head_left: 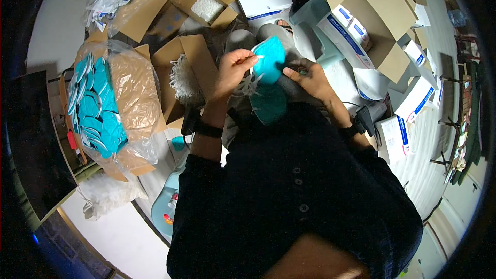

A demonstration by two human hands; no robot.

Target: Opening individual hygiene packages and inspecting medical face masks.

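My left hand is closed in a pinch on the white-edged left side of a teal face mask, raised over my lap. White straps hang in a loose bunch below those fingers. At the mask's right edge is my right hand, thumb stretched toward the mask and fingers curled. A small thing seems to sit in those fingers, too small to make out. On my lap, under the raised mask, lies another teal face mask.
To the left stands a plastic-lined carton heaped with teal masks. Cartons of white cords and white pieces stand ahead. At right, an open carton holds white packs, with several white boxes around it.
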